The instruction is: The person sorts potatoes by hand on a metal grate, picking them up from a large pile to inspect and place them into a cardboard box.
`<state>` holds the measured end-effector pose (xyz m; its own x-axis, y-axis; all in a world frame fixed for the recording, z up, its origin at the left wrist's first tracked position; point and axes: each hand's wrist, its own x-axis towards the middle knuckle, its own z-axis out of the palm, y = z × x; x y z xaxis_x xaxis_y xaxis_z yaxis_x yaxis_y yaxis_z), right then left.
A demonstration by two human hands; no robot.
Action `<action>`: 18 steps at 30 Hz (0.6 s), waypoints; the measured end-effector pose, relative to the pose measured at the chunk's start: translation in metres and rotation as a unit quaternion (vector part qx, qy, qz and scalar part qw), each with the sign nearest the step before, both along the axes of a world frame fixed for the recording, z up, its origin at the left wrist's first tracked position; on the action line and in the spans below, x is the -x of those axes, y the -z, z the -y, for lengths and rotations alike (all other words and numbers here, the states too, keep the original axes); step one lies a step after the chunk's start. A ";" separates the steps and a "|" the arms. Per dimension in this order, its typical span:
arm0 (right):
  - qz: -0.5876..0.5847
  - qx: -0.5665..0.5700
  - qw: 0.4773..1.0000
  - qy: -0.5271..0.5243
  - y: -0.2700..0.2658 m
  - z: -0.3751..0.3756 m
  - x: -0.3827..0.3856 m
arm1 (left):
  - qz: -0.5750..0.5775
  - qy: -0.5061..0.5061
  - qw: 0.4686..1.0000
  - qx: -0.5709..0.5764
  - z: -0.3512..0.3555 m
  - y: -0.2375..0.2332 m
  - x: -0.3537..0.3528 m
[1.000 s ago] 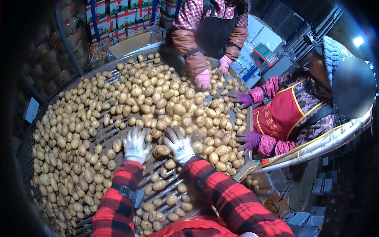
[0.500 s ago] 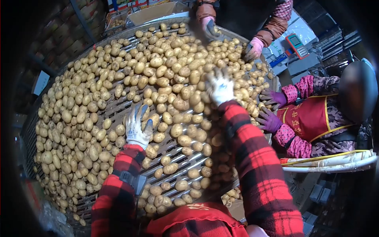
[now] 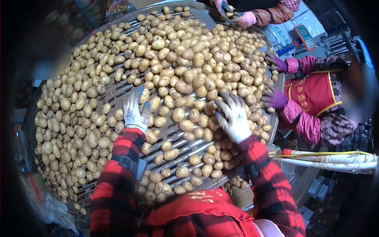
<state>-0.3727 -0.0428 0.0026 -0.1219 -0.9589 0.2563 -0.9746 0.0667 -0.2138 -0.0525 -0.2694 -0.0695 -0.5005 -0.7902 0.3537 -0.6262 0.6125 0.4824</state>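
- Head view: potatoes (image 3: 198, 60) heaped all over the slatted worktop (image 3: 179, 147), thickest beyond my fingers, thinner btwn & below my hands.
- My L hand (image 3: 135, 114): fingers (image 3: 128, 103) pointing fwd, thumb well apart from them, nothing clamped that I can see. Potatoes just R of fingertips & thumb, more to L near the hand.
- My R hand (image 3: 237, 121): fingers (image 3: 229, 99) spread, palm down on R side of heap. Potatoes right under/beyond fingertips & by the thumb; can't tell what's under the palm, it's hidden.
- Btwn hands: loose cluster of potatoes, bare slats showing nr my side.
- Co-worker on R: purple gloves (image 3: 277, 99) at worktop edge, by the potatoes there.
- 2nd co-worker, far side: pink glove (image 3: 245, 19) nr the rim, potato by the fingertips.
- Red-framed keypad device (image 3: 306, 38) off worktop, far R; white hose (image 3: 327, 162) nearer me, also R.
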 end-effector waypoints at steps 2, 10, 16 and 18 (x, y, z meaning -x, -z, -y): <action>0.021 0.017 0.999 0.035 -0.022 -0.045 -0.027 | -0.023 0.008 0.999 -0.022 -0.001 -0.002 0.002; 0.065 -0.033 0.953 0.293 0.045 -0.181 -0.103 | 0.082 0.049 0.994 -0.058 -0.058 -0.026 0.048; 0.055 -0.041 0.944 0.323 0.040 -0.171 -0.113 | 0.051 0.250 0.966 -0.038 -0.158 -0.041 0.081; 0.055 -0.039 0.944 0.323 0.039 -0.171 -0.112 | 0.046 0.305 0.951 -0.003 -0.151 -0.057 0.095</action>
<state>-0.2608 0.1279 -0.0363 -0.7100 -0.6903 0.1392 -0.6967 0.6600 -0.2809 -0.1476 -0.1183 -0.0122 -0.8953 -0.3439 0.2830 -0.1942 0.8733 0.4467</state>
